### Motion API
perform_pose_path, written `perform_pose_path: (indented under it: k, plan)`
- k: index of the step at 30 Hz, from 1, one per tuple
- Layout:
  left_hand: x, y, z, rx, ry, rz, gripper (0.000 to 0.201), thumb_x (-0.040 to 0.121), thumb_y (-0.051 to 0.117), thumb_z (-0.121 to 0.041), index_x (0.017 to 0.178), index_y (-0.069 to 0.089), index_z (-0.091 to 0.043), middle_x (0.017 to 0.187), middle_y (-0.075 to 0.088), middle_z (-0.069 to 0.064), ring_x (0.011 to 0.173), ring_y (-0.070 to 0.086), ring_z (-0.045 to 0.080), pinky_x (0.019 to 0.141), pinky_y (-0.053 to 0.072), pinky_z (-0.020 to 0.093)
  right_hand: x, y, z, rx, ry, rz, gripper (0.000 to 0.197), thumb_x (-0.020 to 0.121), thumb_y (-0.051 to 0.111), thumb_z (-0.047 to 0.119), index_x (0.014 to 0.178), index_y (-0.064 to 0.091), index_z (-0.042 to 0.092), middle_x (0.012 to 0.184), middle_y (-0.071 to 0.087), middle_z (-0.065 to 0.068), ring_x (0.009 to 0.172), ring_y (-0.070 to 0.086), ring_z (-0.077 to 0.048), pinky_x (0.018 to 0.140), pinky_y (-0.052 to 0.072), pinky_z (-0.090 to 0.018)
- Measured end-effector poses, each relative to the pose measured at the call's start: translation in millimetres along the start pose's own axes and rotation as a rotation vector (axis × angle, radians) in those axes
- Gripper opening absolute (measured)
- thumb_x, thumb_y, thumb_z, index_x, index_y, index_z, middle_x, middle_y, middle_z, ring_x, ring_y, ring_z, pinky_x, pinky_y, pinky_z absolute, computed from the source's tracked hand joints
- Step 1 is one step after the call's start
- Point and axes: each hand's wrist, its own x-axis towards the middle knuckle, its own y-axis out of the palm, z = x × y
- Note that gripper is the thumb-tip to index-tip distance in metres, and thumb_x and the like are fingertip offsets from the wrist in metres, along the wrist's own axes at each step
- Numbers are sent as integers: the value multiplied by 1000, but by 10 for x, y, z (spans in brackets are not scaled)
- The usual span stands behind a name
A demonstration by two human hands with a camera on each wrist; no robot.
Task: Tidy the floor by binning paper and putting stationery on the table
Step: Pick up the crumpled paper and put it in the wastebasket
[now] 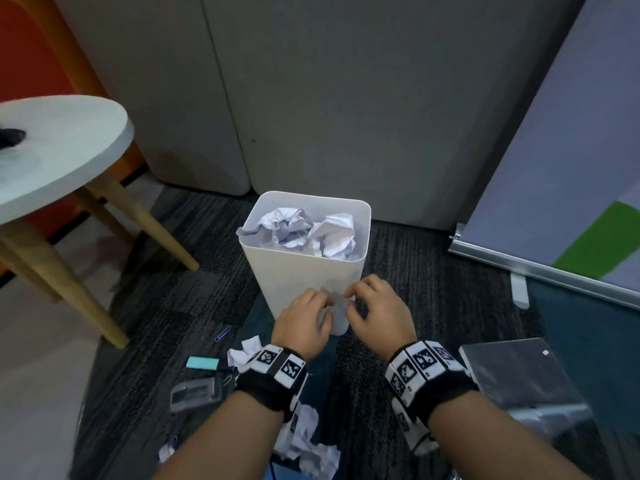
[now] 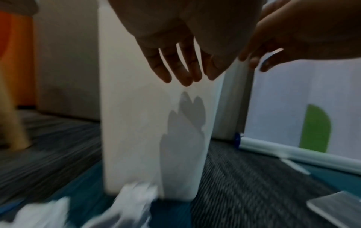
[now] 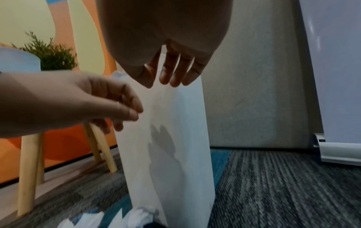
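A tall white bin (image 1: pixel 304 268) stands on the carpet, filled with crumpled paper (image 1: pixel 301 226). Both hands hover side by side against its front wall, below the rim. My left hand (image 1: pixel 320 304) has relaxed fingers (image 2: pixel 181 77) hanging down and holds nothing. My right hand (image 1: pixel 356 296) is the same, its fingers (image 3: pixel 171 78) loose and empty. More crumpled paper lies on the floor under my left wrist (image 1: pixel 244 353) and near my forearm (image 1: pixel 311 448). A teal eraser-like block (image 1: pixel 202 363), a clear stapler-like item (image 1: pixel 195 393) and a blue paperclip (image 1: pixel 222 333) lie at the left.
A round pale table (image 1: pixel 69 157) on wooden legs stands at the left with a dark object (image 1: pixel 12 136) on it. A grey flat folder (image 1: pixel 512 372) lies on the floor at the right. A banner stand (image 1: pixel 540 268) leans behind it, and grey panels stand behind the bin.
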Motion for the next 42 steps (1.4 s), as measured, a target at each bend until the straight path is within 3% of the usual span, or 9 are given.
perform_pose_path:
  k: [8,16,20,26,31,34,37,39,42]
  plan:
    - [-286,380,749,210,-409,370,34,89,53,-26,123,49,-22,130,42,4,119,42,26,93,44,39,-167,358,-116,-70,95,317,27,89,52,24,116,61,24,119,53,4,111,50,-17,85,48,-31]
    - [-310,815,1049,232,-448,579,67,88,53,-44,147,21,-35,158,13,8,140,25,32,111,27,46,-273,616,-244,-75,122,371,27,91,50,28,117,59,26,119,52,5,112,50,-17,84,48,-31]
    - [-220,1076,991,214,-474,607,62,85,55,-47,141,28,-47,159,8,9,136,32,34,114,17,49,-364,690,-326,-49,160,379,27,90,52,28,115,60,26,116,54,3,109,53,-19,85,48,-33]
    - [-230,1305,925,273,-414,494,20,86,57,-25,105,60,-30,131,45,6,115,48,32,101,33,39,-521,672,-503,-42,263,420,29,90,49,27,117,59,29,118,53,5,111,53,-18,87,48,-32]
    - [-152,1329,466,235,-234,607,24,85,59,-34,108,54,-31,122,50,2,115,52,27,113,16,46,-643,556,-679,-6,327,393,32,88,53,27,119,57,29,121,51,5,115,51,-16,91,47,-32]
    - [10,1174,97,35,-148,591,20,85,55,-35,105,51,-32,115,58,1,112,54,22,111,22,44,-680,427,-791,32,351,372,49,83,61,30,130,48,30,130,46,4,121,48,-16,97,43,-29]
    - [179,933,-243,-336,-195,574,16,84,57,-36,95,45,-36,93,64,2,88,60,23,92,46,37,-676,246,-906,128,367,391,81,76,72,33,144,30,26,141,34,1,129,43,-17,105,35,-24]
    - [252,783,-421,-478,-202,527,19,83,58,-39,92,41,-38,82,62,4,72,58,22,83,49,39,-653,109,-938,204,389,397,97,72,77,33,148,17,28,145,26,3,130,39,-13,102,32,-19]
    - [303,574,-628,-604,-197,444,23,86,57,-40,99,39,-35,92,66,9,74,62,22,82,50,40,-575,-49,-920,321,368,279,97,73,78,30,148,17,32,138,33,7,121,42,-5,97,33,-16]
